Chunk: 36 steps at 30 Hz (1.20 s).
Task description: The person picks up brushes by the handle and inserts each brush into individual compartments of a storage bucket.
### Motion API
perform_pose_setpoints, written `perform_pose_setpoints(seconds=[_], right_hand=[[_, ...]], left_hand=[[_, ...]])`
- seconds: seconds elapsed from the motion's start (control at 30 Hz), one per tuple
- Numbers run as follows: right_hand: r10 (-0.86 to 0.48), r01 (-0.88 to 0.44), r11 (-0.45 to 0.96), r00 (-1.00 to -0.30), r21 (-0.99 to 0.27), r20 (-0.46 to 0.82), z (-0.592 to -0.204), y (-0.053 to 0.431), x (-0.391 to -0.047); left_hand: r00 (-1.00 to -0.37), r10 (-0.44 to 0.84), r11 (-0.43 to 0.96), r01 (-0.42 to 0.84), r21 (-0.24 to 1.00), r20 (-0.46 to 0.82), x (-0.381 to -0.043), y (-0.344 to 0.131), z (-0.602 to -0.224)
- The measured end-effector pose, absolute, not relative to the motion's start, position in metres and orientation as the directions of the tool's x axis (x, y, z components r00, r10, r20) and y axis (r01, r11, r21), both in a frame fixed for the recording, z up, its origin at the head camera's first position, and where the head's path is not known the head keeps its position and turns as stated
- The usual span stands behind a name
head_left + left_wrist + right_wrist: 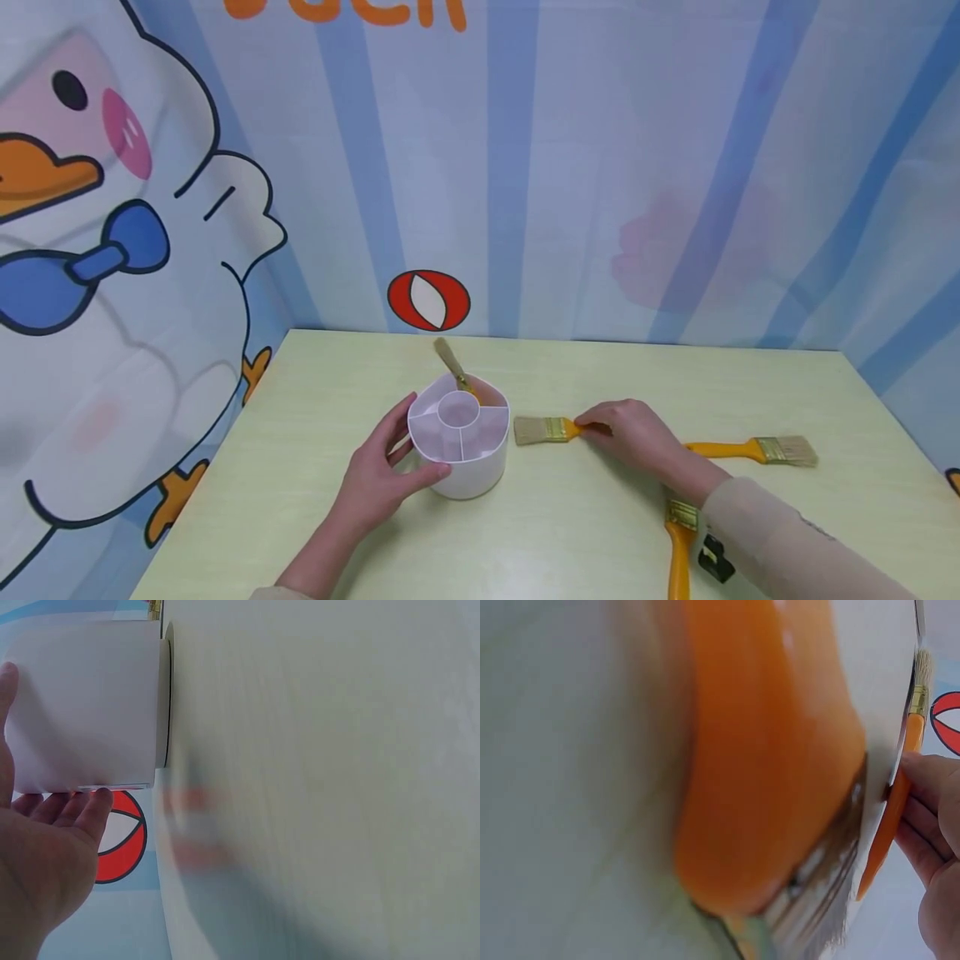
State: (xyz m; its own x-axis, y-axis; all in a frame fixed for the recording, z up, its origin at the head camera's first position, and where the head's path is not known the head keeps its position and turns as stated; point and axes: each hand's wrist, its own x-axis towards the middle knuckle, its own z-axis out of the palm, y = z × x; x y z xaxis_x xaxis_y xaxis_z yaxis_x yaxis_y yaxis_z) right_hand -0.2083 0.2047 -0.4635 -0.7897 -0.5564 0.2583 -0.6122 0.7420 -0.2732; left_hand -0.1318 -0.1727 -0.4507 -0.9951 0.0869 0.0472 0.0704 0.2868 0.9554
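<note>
A white round organizer (474, 477) with several compartments stands on the table, and one paintbrush (452, 363) leans in its back section, bristles up. My left hand (381, 482) grips the organizer from its left side, thumb in front and fingers behind; the left wrist view shows its smooth wall (86, 705). To the organizer's right, my right hand (636, 440) pinches the orange handle (894, 817) of a flat paintbrush (543, 430). Its pale bristles point left, close to the organizer.
Another paintbrush (750, 450) lies right of my right hand, bristles rightward. A further paintbrush (679, 550) lies partly under my right forearm, beside a small black object (716, 558). A printed duck curtain (570, 167) hangs behind the pale table (337, 367).
</note>
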Motion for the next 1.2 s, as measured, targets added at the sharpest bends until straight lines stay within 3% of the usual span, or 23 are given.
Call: perform_pose_setpoints(seconds=[0.37, 0.63, 0.9, 1.2], right_hand=[[-0.477, -0.536, 0.714, -0.843, -0.449, 0.248, -0.465, 0.207, -0.21], [-0.377, -0.428, 0.628, -0.898, -0.65, 0.226, -0.451, 0.207, -0.21], [-0.259, -0.227, 0.426, -0.958, -0.876, 0.122, -0.422, 0.19, -0.208], [-0.252, -0.085, 0.091, -0.966, -0.992, 0.059, -0.392, 0.153, -0.208]], left_hand=[[-0.995, 0.087, 0.277, 0.076, 0.958, 0.053, -0.131, -0.173, -0.45], [-0.995, 0.085, 0.277, 0.066, 0.959, 0.044, -0.131, -0.173, -0.45], [-0.996, 0.081, 0.283, 0.063, 0.957, 0.042, -0.132, -0.173, -0.451], [-0.996, 0.077, 0.289, 0.055, 0.956, 0.034, -0.131, -0.172, -0.45]])
